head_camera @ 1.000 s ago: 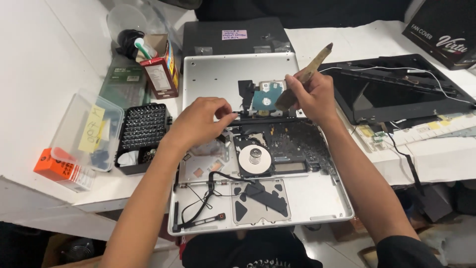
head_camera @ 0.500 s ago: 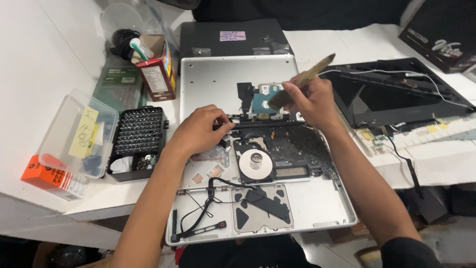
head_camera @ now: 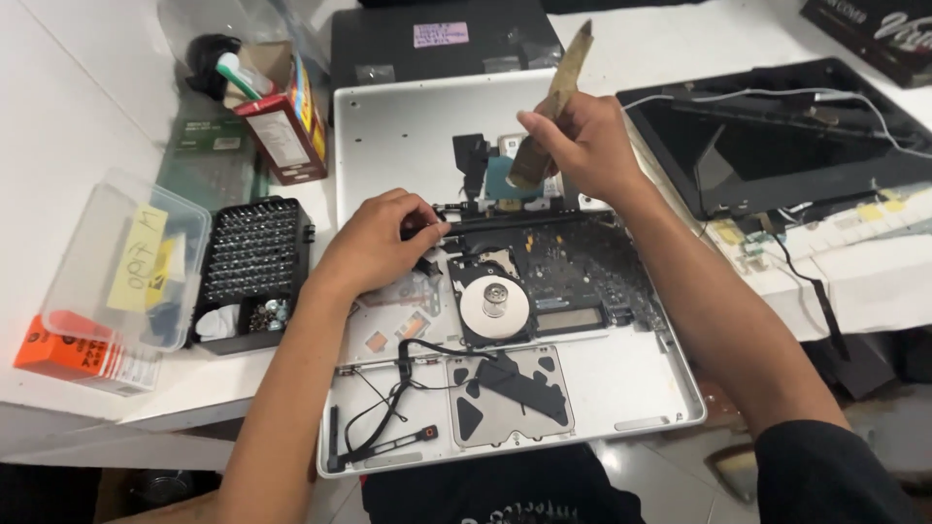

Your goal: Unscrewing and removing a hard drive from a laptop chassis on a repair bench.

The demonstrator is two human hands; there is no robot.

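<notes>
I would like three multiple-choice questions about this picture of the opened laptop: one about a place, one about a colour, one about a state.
1. Where does the black screwdriver-bit case lie?
A. left of the opened laptop
B. on the detached screen
C. inside the laptop shell

2. What colour is the round disc in the middle of the opened laptop?
A. red
B. silver-white
C. green

3. What is the right hand doing?
A. resting flat on the table
B. gripping a brush over the laptop
C. holding a cable

Answers:
1. A, the case sits on the white table beside the laptop's left edge.
2. B, the disc looks pale and metallic.
3. B, its fingers close round a wooden-handled brush above the boards, while the left hand touches a black strip.
</notes>
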